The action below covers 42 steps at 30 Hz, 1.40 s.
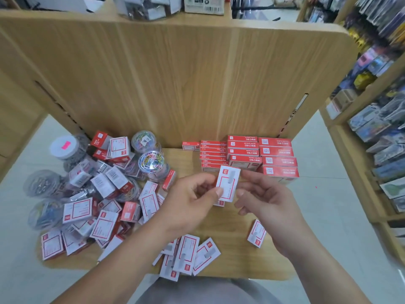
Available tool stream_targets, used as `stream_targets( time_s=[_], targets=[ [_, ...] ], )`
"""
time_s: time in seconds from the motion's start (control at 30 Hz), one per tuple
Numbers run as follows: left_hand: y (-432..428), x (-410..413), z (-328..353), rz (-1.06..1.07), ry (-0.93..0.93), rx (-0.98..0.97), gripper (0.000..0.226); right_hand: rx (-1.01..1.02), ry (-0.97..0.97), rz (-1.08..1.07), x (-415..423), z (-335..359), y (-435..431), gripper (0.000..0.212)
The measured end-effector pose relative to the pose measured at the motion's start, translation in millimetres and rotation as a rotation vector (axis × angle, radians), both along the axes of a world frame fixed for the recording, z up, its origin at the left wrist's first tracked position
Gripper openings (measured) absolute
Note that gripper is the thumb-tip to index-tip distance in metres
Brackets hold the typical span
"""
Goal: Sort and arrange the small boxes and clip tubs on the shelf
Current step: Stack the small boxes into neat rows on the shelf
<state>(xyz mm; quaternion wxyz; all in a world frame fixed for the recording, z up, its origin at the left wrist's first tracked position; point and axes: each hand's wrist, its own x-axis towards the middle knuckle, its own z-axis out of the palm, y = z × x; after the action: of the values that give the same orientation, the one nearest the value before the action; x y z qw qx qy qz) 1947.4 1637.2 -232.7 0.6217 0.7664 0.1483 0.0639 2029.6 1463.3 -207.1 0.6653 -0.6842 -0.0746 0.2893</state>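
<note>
head view: left grip (188, 200) and right grip (269, 200) pinched our small white-and-red cardboard box (228, 183), likely orienting it for the red stacks (278, 159).

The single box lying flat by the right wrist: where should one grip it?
Pinch the box across its two long edges, coming from above. It lies flat, face up, and nothing on the shelf touches it, so both long sides look free.

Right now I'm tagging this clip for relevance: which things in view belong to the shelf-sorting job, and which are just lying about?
Job: held box, stacked red boxes, loose box pile, clip tubs, shelf.
Lying about: cardboard carton up top, goods on right-hand racks.
</note>
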Motion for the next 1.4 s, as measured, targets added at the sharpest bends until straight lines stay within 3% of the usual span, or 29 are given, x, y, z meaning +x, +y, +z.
stream_targets(
  time_s=[0.17, 0.33, 0.53, 0.6, 0.77, 0.87, 1.03, 1.2, 1.4],
  targets=[
    [0, -2, -1, 0.044, 0.026, -0.121, 0.016, -0.091, -0.061, 0.044, -3, -2, 5, 0.014],
    [6, -2, -2, 0.144, 0.064, -0.146, 0.036, -0.212, -0.133, 0.066, 4, 2, 8, 0.013],
    [11, -1, 3, 0.054, 0.057, -0.195, 0.022, -0.173, -0.052, 0.079, -1, 3, 22, 0.009],
    [17, 0, -1, 0.063, 0.052, -0.092, 0.026, -0.209, -0.032, 0.069, -7, -4, 25, 0.008],
    [45, 19, -12, -0.061, -0.014, 0.685, 0.018, -0.301, -0.149, -0.049, -9, -11, 17, 0.014],
    [48, 41, -20, -0.190, -0.027, 0.901, 0.010, -0.268, -0.168, -0.064, -15, -5, 10, 0.021],
    [48, 48, -40, -0.212, -0.075, 1.002, 0.006, -0.282, -0.115, -0.133, -25, -9, -7, 0.011],
    [45, 50, -39, -0.130, -0.137, 1.005, 0.002, -0.308, -0.131, -0.218, -30, -15, -23, 0.014],
    [50, 46, -45, -0.144, -0.154, 1.033, 0.010, -0.336, -0.165, -0.266, -35, -27, -37, 0.014]
  ],
)
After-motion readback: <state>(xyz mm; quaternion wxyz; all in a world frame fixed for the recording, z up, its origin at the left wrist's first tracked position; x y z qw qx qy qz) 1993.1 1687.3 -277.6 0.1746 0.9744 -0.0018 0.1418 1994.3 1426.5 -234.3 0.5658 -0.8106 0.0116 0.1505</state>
